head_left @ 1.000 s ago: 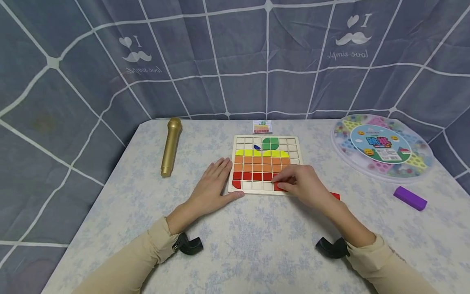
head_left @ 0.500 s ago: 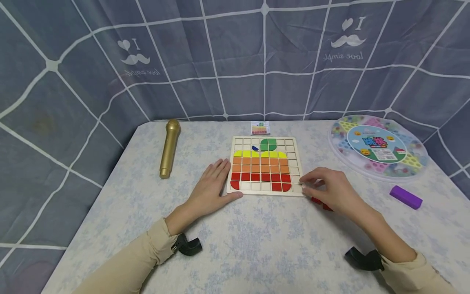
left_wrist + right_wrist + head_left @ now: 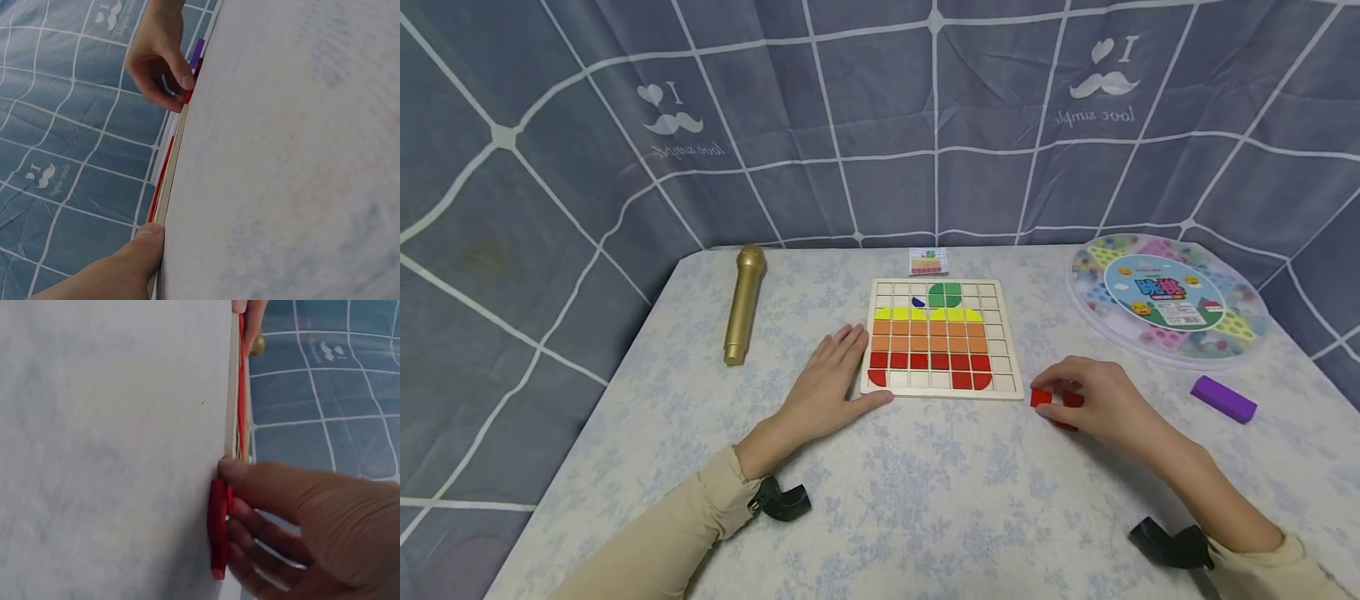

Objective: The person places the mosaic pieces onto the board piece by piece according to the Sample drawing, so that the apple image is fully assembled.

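Note:
My left hand [image 3: 822, 383] lies flat with its fingers along the left edge of a wooden grid board [image 3: 1004, 358], thumb at the front left corner. Coloured tiles fill part of the grid: green on top, then yellow [image 3: 928, 314], orange and red [image 3: 928, 361] rows. The front row has red pieces at both ends and bare cells between. Just right of the board, my right hand [image 3: 1101, 400] pinches a small red square tile [image 3: 1040, 397] between thumb and forefinger. More red tiles [image 3: 217, 531] lie beneath that hand, partly hidden by its fingers.
A small picture card [image 3: 928, 261] lies behind the board. To the left is a gold microphone [image 3: 745, 304]. A round clear game box [image 3: 1165, 300] sits back right, with a purple block [image 3: 1223, 399] in front. A grid-patterned curtain [image 3: 880, 125] hangs behind the table.
My right hand has left a rounded red tile in the front row and moved right to the loose red tiles, where it takes one. The left hand stays on the board.

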A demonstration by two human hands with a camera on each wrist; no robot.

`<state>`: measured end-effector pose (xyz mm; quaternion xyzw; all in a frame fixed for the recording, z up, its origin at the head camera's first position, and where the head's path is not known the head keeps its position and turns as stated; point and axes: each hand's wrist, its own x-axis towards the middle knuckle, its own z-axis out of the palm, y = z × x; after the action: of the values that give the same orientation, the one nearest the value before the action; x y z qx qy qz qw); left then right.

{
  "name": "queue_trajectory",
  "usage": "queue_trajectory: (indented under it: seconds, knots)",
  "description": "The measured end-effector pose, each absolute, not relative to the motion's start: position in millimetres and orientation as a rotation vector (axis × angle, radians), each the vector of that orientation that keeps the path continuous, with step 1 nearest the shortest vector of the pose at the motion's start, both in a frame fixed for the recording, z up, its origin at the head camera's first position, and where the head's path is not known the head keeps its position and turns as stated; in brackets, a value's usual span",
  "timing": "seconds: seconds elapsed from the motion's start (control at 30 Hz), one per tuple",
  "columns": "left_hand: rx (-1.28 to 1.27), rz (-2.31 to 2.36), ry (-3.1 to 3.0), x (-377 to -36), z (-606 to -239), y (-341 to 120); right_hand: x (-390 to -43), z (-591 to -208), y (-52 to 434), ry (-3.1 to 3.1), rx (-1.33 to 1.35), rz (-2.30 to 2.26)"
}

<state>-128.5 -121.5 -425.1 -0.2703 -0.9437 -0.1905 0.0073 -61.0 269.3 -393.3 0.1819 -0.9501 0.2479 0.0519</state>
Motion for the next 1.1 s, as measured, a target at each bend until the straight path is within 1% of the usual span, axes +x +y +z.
queue_trajectory:
  seconds: [0.27,0.73,0.87,1.1]
  knots:
    - [-0.858,-0.597,-2.94,-129,-425,-121,-68,-396,258,-2.771,0.687,0.728]
    - [-0.846,-0.594,-2.949,-128,-425,-122,-106,-391,193,-2.777,0.777,0.889]
    - [-0.849,-0.575,-2.956,-129,-426,-121,-109,-393,184,-2.772,0.813,0.974]
    - [-0.846,-0.577,-2.96,-130,-426,-121,-110,-397,172,-2.771,0.783,1.051]
